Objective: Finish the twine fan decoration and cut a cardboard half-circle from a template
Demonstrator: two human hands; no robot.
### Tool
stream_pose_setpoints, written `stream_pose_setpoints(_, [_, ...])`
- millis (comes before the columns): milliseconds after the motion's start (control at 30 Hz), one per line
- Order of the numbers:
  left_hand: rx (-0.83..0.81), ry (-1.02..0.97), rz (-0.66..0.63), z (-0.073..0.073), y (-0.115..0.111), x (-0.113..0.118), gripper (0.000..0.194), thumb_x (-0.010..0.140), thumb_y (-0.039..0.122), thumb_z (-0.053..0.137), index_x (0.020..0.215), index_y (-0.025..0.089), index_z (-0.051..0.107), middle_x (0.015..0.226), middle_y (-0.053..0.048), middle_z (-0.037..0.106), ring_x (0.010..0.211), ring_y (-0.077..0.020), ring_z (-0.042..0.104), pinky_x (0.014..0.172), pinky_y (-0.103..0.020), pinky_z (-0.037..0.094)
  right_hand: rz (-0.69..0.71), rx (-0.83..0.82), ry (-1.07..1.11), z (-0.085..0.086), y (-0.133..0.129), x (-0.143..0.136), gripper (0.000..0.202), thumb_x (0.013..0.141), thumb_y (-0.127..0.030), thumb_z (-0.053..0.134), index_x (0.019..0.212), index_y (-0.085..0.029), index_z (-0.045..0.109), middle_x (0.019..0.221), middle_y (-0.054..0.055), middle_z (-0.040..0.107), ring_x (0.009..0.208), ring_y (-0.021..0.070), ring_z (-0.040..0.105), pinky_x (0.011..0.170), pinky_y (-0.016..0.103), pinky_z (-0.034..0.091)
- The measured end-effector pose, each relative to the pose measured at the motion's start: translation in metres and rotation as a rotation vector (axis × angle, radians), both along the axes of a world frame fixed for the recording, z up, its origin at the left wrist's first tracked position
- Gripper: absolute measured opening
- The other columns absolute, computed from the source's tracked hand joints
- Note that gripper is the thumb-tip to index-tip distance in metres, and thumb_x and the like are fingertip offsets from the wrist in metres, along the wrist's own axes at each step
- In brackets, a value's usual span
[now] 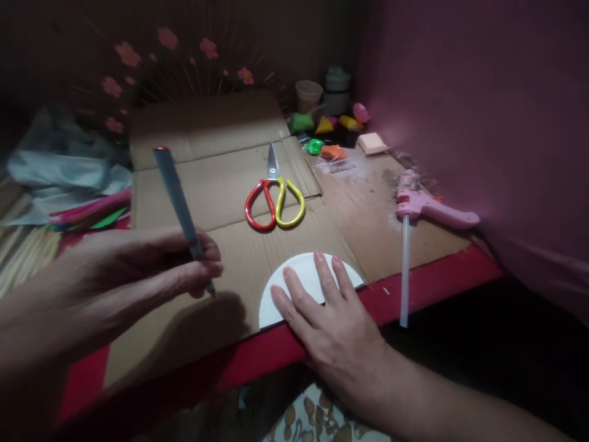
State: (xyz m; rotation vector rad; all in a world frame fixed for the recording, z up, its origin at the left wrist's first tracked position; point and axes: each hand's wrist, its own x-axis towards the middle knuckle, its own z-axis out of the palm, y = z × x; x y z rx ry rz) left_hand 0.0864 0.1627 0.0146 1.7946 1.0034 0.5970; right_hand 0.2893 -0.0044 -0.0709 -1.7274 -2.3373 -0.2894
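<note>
My left hand [156, 270] is closed around a grey-blue pen [177, 199], its tip pointing down just above the cardboard [207, 245]. A white half-round piece [276, 304] lies on the cardboard at the table's front edge. Over it my right hand [331, 313] rests flat with its fingers spread, pressing on the piece. Beyond the hands, scissors [275, 202] with one red and one yellow handle lie on the cardboard, blades pointing away.
A pink glue gun [430, 205] lies at the right, its glue stick overhanging the red table edge [437, 282]. Colourful clay packets [334, 151] and cups [308, 93] stand behind. Plastic bags [69, 166] and thin sticks [27, 258] are at the left.
</note>
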Motion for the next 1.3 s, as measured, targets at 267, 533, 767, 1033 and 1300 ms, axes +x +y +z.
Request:
stream_pose_setpoints(267, [-0.038,-0.034,-0.369,0.001,-0.01,0.066,0.01,0.074,0.025,0.065,0.079,0.017,0.07,0.069,-0.005,0.063,0.055,-0.0134,0.057,0.043,-0.02,0.049,0.034,0.014,0.015,0.002,0.003,0.005,0.046,0.09,-0.026,0.041,0.133,-0.012,0.044,0.142,0.014,0.038,0.124,0.0433,0.038,0.1,0.067,0.033])
stream_pose_setpoints(533, [-0.162,-0.16,-0.305,-0.002,-0.021,0.112,0.008,0.068,0.021,0.068,0.074,0.016,0.07,0.062,-0.001,0.063,0.054,-0.0106,0.058,0.05,-0.018,0.049,0.056,-0.021,0.025,0.006,0.002,0.006,0.05,0.091,-0.021,0.037,0.138,-0.004,0.034,0.142,0.018,0.038,0.13,0.0416,0.03,0.1,0.067,0.033])
stream_pose_setpoints(767, [-0.283,-0.177,-0.313,-0.023,-0.026,0.146,0.01,0.064,0.02,0.073,0.072,0.016,0.068,0.066,0.001,0.065,0.058,-0.0116,0.063,0.053,-0.018,0.051,0.035,-0.026,0.071,0.005,0.002,0.007,0.047,0.092,-0.022,0.035,0.137,-0.01,0.036,0.139,0.016,0.04,0.128,0.04,0.033,0.099,0.063,0.036])
stream_pose_setpoints(1033, [-0.472,-0.063,-0.305,-0.032,-0.037,0.162,0.015,0.068,0.023,0.072,0.077,0.015,0.064,0.063,0.0,0.064,0.057,-0.0132,0.064,0.05,-0.02,0.051,0.007,-0.032,0.119,0.004,0.002,0.006,0.047,0.094,-0.024,0.029,0.138,-0.009,0.034,0.14,0.017,0.038,0.13,0.0348,0.031,0.1,0.06,0.036])
stream_pose_setpoints(1300, [-0.351,-0.251,-0.091,-0.027,-0.02,0.139,0.011,0.066,0.022,0.072,0.07,0.013,0.066,0.066,-0.001,0.065,0.06,-0.0101,0.06,0.057,-0.018,0.05,0.03,0.036,0.089,-0.001,0.003,0.007,0.039,0.093,-0.021,0.032,0.127,-0.01,0.049,0.132,0.013,0.046,0.125,0.0377,0.037,0.102,0.064,0.033])
